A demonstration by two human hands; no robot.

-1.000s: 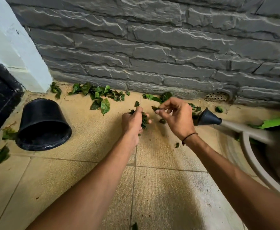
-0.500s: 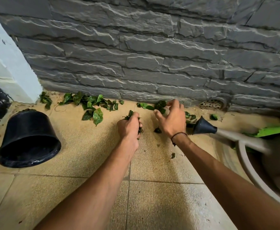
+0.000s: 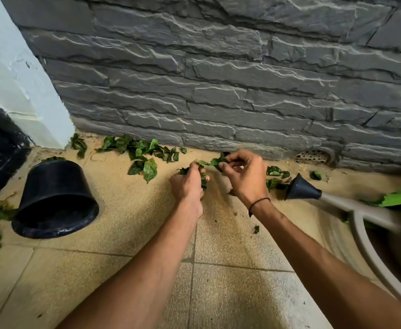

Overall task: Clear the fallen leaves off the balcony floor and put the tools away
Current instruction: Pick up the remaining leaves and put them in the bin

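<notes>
Head view, left hand (image 3: 187, 184) fisted around leaves (image 3: 203, 180), right hand (image 3: 247, 178) pinching leaf (image 3: 215, 161)

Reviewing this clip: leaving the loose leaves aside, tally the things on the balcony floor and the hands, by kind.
Hands: 2, left hand gripping leaves, right hand pinching a leaf
Black pots: 1, pot on its side
Watering cans: 1, can
Floor drains: 1, drain
Total: 5
</notes>
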